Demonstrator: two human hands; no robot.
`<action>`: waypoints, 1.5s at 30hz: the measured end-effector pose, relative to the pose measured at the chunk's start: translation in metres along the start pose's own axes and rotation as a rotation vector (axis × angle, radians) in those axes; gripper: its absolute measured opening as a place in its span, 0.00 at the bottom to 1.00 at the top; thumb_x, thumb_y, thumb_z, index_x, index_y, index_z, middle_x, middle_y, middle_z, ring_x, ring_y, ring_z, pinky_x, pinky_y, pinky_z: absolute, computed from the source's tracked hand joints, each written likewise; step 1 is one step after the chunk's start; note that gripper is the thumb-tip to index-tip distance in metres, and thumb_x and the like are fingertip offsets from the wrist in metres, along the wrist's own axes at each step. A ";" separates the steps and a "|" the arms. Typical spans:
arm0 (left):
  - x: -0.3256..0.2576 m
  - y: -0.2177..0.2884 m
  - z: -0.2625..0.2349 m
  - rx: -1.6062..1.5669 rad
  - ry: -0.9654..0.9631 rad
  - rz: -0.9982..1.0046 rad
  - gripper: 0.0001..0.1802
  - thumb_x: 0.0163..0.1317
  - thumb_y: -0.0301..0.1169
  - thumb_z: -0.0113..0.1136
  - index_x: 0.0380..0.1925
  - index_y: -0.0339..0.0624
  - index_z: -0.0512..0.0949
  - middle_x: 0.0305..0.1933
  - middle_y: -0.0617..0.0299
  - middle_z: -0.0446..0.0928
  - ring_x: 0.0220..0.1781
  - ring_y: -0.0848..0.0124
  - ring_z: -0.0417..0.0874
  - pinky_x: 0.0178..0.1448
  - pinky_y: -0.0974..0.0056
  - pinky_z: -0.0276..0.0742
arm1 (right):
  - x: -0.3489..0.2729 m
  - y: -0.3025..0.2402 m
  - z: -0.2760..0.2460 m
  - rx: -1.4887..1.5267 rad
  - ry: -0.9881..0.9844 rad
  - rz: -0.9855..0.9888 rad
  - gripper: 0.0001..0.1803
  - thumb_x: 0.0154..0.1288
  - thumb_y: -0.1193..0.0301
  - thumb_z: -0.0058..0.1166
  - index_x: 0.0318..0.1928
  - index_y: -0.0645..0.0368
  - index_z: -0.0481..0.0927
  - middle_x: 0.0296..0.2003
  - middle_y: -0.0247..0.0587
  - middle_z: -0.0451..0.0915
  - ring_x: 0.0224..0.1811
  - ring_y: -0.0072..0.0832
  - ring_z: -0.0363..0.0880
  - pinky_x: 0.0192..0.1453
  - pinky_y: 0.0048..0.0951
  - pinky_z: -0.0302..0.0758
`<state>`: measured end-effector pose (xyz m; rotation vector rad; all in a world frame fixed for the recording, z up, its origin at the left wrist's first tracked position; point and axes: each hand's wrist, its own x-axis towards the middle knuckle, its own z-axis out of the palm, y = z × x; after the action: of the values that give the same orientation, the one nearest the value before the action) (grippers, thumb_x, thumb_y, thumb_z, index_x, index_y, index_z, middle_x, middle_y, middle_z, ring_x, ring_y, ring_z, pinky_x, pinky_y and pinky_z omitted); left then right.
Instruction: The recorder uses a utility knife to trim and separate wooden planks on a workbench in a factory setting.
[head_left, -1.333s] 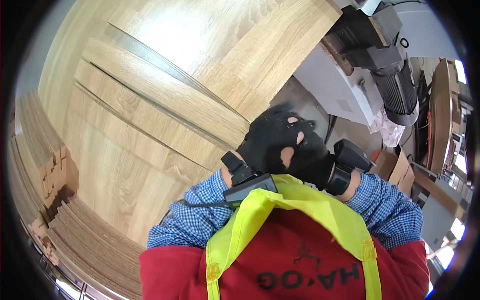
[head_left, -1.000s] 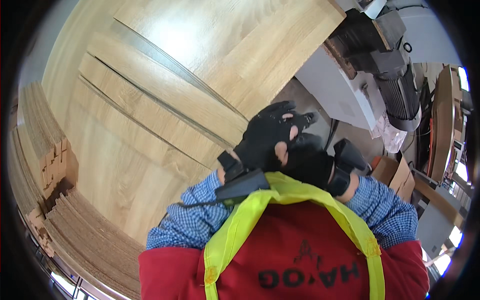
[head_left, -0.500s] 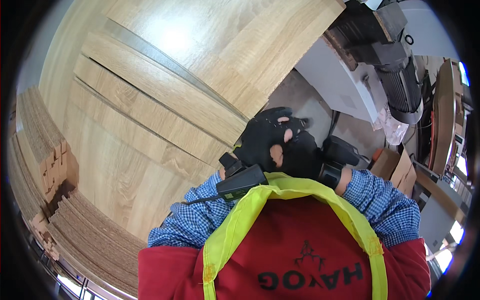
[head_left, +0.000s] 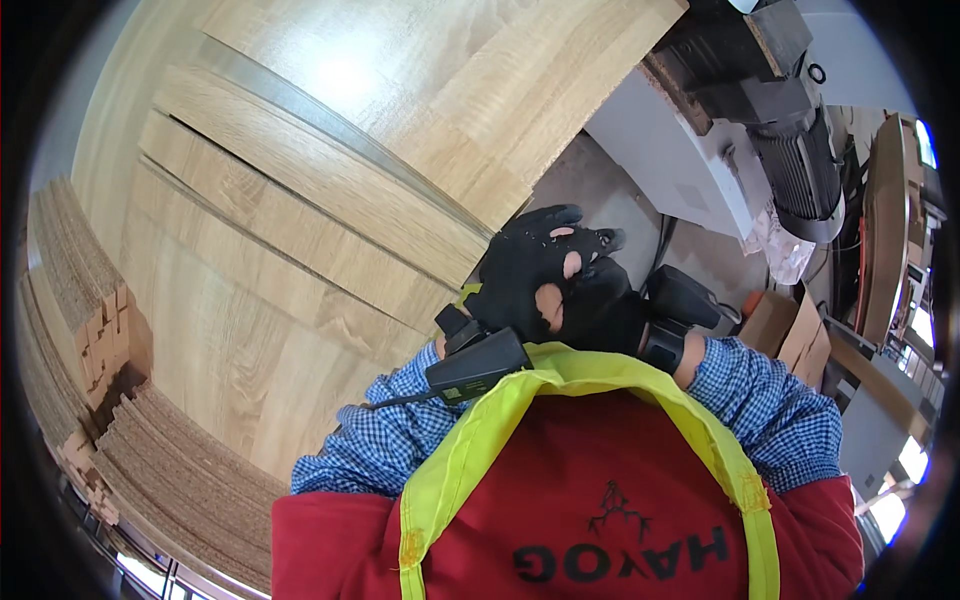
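Observation:
Both hands wear worn black gloves and meet close in front of my chest, just off the corner of the wood-look boards. My left hand [head_left: 520, 265] has torn patches where skin shows. Its fingers are bent toward and partly over the other hand, and whatever lies under them is hidden. My right hand [head_left: 602, 308] sits against it, lower and to the right, with its fingers mostly covered. Nearest to the left hand are the ends of narrow light-oak strips [head_left: 330, 185], lying side by side on a wider panel [head_left: 230, 330].
A large light-oak panel [head_left: 470, 90] lies at the top. Stacks of chipboard-edged boards [head_left: 180, 480] stand at the left. On the right are a dark finned motor [head_left: 800, 170], a pale machine housing [head_left: 690, 170], a clear plastic bag [head_left: 775, 250] and cardboard pieces [head_left: 790, 325].
The boards and surroundings have shifted slightly left in the picture. My two gloved hands stay together in nearly the same pose.

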<state>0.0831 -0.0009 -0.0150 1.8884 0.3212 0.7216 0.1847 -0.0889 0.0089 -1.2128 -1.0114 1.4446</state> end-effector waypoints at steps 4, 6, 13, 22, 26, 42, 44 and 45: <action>-0.002 -0.003 0.003 0.044 -0.047 0.008 0.20 0.53 0.38 0.68 0.44 0.41 0.83 0.37 0.55 0.84 0.44 0.57 0.85 0.60 0.53 0.75 | -0.005 0.016 0.004 0.203 0.175 0.117 0.05 0.59 0.80 0.56 0.36 0.58 0.77 0.35 0.38 0.79 0.38 0.31 0.78 0.41 0.28 0.75; -0.007 -0.007 0.005 0.062 -0.112 -0.064 0.19 0.54 0.41 0.67 0.46 0.48 0.83 0.42 0.54 0.83 0.53 0.50 0.80 0.60 0.52 0.74 | 0.000 0.018 0.002 -0.375 0.146 -0.241 0.07 0.60 0.80 0.55 0.38 0.57 0.76 0.36 0.35 0.77 0.39 0.28 0.77 0.41 0.25 0.74; -0.007 0.008 0.007 0.192 -0.093 -0.109 0.19 0.56 0.42 0.66 0.46 0.47 0.83 0.43 0.53 0.83 0.55 0.53 0.79 0.61 0.54 0.73 | -0.029 0.027 0.002 -0.072 0.266 0.196 0.06 0.62 0.81 0.49 0.39 0.57 0.73 0.36 0.31 0.73 0.36 0.25 0.75 0.37 0.23 0.71; -0.004 0.019 0.012 0.269 0.016 -0.110 0.20 0.52 0.39 0.67 0.44 0.42 0.84 0.46 0.54 0.82 0.54 0.56 0.80 0.61 0.55 0.74 | -0.020 0.014 -0.010 -0.960 0.063 -0.437 0.05 0.64 0.68 0.48 0.38 0.51 0.75 0.29 0.34 0.74 0.36 0.32 0.74 0.52 0.36 0.71; -0.117 -0.005 -0.027 -0.290 0.479 -0.197 0.28 0.52 0.28 0.69 0.57 0.50 0.75 0.46 0.57 0.79 0.35 0.65 0.78 0.36 0.62 0.79 | -0.010 -0.053 -0.005 -0.902 -0.013 0.094 0.10 0.63 0.69 0.51 0.45 0.54 0.76 0.35 0.41 0.76 0.38 0.39 0.76 0.45 0.43 0.73; -0.132 0.037 -0.123 0.034 0.914 -0.692 0.09 0.63 0.21 0.61 0.32 0.36 0.69 0.30 0.71 0.65 0.32 0.82 0.67 0.34 0.74 0.66 | 0.157 -0.049 0.032 -1.107 -0.243 -0.397 0.18 0.68 0.58 0.48 0.33 0.62 0.77 0.35 0.55 0.78 0.40 0.49 0.76 0.47 0.43 0.72; -0.143 0.028 -0.112 -0.009 1.059 -0.560 0.10 0.62 0.23 0.64 0.37 0.30 0.72 0.31 0.69 0.67 0.33 0.80 0.67 0.37 0.75 0.68 | 0.149 -0.034 0.035 -1.107 -0.279 -0.454 0.11 0.66 0.62 0.47 0.31 0.51 0.79 0.28 0.41 0.79 0.34 0.44 0.78 0.52 0.45 0.72; -0.148 0.034 -0.108 -0.017 1.049 -0.615 0.12 0.62 0.23 0.64 0.41 0.29 0.73 0.30 0.69 0.66 0.33 0.79 0.67 0.38 0.75 0.68 | 0.134 -0.026 0.038 -1.058 -0.216 -0.542 0.06 0.63 0.65 0.51 0.32 0.51 0.79 0.29 0.42 0.78 0.34 0.47 0.78 0.52 0.49 0.72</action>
<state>-0.1027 -0.0133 -0.0041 1.1236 1.4595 1.1997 0.1450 0.0468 0.0145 -1.3077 -2.2010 0.5685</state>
